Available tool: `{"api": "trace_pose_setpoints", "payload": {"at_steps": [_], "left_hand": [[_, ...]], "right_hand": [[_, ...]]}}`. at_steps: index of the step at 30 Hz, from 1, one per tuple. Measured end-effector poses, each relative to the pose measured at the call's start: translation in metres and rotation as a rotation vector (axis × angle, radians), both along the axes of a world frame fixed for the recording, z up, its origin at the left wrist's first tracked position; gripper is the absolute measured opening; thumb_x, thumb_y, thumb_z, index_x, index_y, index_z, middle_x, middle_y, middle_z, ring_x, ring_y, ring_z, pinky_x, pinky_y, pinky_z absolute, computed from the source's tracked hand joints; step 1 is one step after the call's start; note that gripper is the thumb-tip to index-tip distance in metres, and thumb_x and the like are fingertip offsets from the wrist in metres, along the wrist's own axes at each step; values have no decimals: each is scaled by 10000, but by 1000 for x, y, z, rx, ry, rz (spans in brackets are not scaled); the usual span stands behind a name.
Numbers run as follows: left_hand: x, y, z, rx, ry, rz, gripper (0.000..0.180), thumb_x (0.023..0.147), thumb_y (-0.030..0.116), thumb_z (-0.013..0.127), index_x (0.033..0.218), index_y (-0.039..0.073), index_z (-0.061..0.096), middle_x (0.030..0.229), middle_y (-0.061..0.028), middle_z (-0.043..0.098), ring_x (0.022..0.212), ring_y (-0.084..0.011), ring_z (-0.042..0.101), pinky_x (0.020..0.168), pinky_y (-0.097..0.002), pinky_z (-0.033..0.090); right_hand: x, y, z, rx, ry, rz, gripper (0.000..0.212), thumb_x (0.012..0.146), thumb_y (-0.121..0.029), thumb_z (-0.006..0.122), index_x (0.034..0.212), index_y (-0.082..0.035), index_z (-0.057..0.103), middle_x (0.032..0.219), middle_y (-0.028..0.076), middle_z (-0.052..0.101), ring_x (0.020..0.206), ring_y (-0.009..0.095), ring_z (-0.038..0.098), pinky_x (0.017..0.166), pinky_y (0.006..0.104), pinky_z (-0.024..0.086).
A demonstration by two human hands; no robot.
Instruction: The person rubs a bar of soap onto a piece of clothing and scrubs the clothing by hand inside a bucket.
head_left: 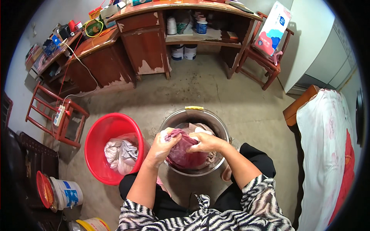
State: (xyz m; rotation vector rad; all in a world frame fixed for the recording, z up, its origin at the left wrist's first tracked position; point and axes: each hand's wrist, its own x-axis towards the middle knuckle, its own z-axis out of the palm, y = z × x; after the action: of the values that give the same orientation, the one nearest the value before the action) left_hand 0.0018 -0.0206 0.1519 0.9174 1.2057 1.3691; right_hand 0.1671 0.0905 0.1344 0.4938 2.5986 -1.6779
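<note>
Between my knees stands a round metal tub [224, 161] with a yellow grip on its far rim. My left hand [162, 145] and my right hand [206, 142] are above it, both closed on a dark pink cloth [187, 154] that is bunched up between them. White suds cling to my fingers. The lower part of the cloth hangs down into the tub. Beige fabric [210, 158] lies in the tub under and beside my right hand. What else is in the tub is hidden by my hands and the cloth.
A red basin [92, 154] with pale wet-looking clothes [121, 152] stands left of the tub. Farther left are a wooden chair [65, 115] with a power strip and a white bucket [69, 192]. A worn desk [142, 50] runs along the back. A covered bed [320, 154] is at right.
</note>
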Motion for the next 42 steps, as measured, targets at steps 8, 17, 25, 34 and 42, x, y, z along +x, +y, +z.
{"api": "trace_pose_setpoints", "payload": {"at_steps": [8, 17, 25, 34, 42], "left_hand": [[-14, 5, -2, 61, -625, 278, 159, 898, 154, 517, 963, 23, 580, 902, -91, 642, 826, -203, 627, 778, -349, 511], [1, 22, -67, -137, -604, 340, 92, 872, 61, 525, 950, 40, 569, 913, -71, 616, 810, -174, 600, 729, -313, 500], [-5, 15, -103, -247, -970, -15, 369, 877, 440, 481, 719, 106, 495, 581, -58, 521, 482, -205, 492, 481, -348, 439], [22, 12, -97, -74, -919, 117, 222, 903, 303, 454, 750, 160, 527, 659, 5, 553, 601, -147, 551, 583, -308, 458], [46, 20, -84, -188, -754, 268, 320, 942, 324, 356, 1002, 71, 542, 923, -73, 594, 848, -201, 591, 763, -340, 487]], "right_hand": [[17, 16, -44, -138, -183, -224, 453, 710, -221, 691, 1102, -26, 576, 1008, 90, 616, 911, 195, 562, 839, 301, 421], [-10, -1, -48, -906, 777, -990, 209, 742, 0, 486, 943, -33, 535, 894, 62, 590, 822, 133, 550, 788, 268, 445], [-38, -87, -8, 506, 506, -314, 161, 745, -215, 599, 753, -56, 575, 725, 94, 580, 628, 292, 591, 540, 383, 459], [-50, -64, -33, 901, 418, -548, 206, 844, -211, 511, 715, -63, 571, 636, 113, 571, 545, 261, 578, 478, 384, 453], [-38, -36, -39, 588, 238, -707, 288, 860, -343, 508, 872, -58, 546, 685, 115, 570, 612, 322, 574, 538, 403, 451]]}}
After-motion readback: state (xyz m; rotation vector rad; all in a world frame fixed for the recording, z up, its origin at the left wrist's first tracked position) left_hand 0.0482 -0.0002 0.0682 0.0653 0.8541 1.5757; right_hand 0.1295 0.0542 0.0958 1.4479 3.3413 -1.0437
